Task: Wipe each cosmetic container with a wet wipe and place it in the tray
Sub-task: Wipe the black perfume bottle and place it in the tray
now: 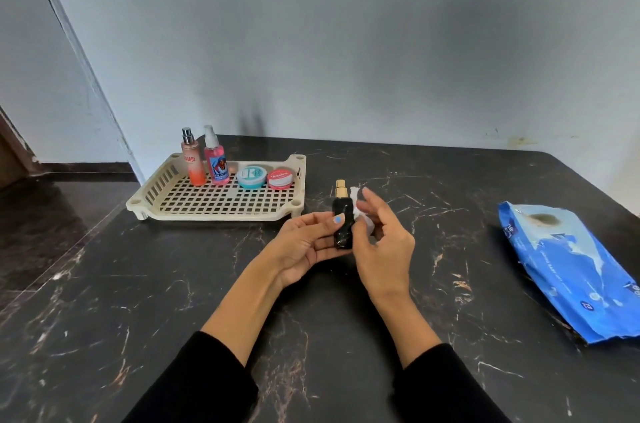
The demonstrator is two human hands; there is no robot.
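Above the dark marbled surface (173, 301) I see my left hand (304, 246) closing its grip around the upright black bottle (343, 222) while my right hand (384, 242) holds the white wipe (360, 215) against it, just right of the cream tray (221, 204) holding four containers.

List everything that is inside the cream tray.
Inside the tray, along its far side: a peach spray bottle, a pink spray bottle, a teal-lidded jar and a red Vaseline tin. The near part is bare grid. Nothing is covered.
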